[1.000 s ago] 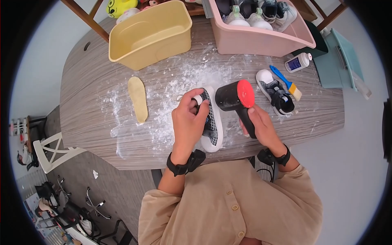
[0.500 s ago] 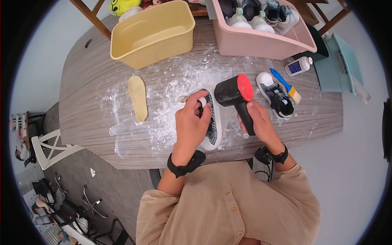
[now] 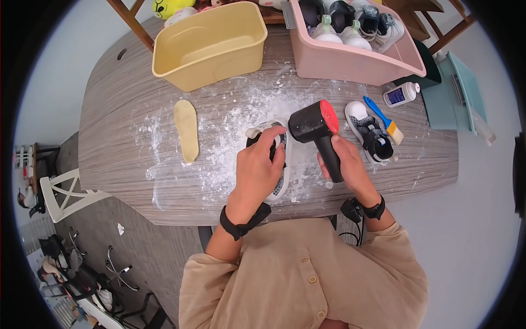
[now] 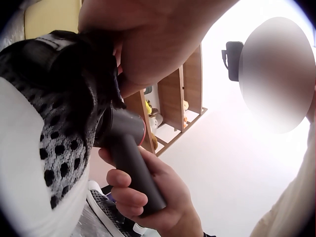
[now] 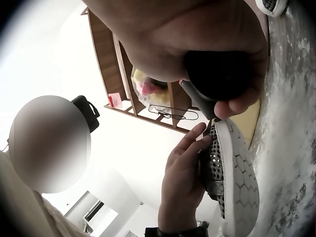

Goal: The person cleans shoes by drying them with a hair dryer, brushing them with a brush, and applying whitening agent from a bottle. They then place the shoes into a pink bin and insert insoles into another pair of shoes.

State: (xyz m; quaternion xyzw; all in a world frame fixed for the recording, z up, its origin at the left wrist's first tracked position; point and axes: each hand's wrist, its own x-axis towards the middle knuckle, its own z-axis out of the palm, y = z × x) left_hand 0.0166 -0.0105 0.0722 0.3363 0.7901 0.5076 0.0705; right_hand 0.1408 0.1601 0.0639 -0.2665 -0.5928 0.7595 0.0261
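My left hand (image 3: 257, 164) grips a grey mesh shoe (image 3: 284, 178) by its upper, which stands on its side with the white sole facing right; the hand covers much of it. In the right wrist view the shoe's patterned sole (image 5: 242, 182) shows beside the left hand (image 5: 182, 182). My right hand (image 3: 350, 167) holds a black dryer-like tool (image 3: 309, 122) with a red round end by its handle. The tool's other end points at the shoe, close beside it. In the left wrist view, the right hand's fingers curl round the handle (image 4: 140, 177).
A tan insole (image 3: 187, 131) lies to the left on the powder-strewn table (image 3: 131, 186). Right of the tool are another shoe (image 3: 370, 131), a blue-handled brush (image 3: 383, 120) and a white bottle (image 3: 401, 95). Behind stand a yellow bin (image 3: 219, 68) and a pink bin (image 3: 350, 64) of shoes.
The left hand has turned the shoe, so its white toe no longer shows below the hand and its sole is seen less. The tool has tipped slightly; the right hand keeps its hold.
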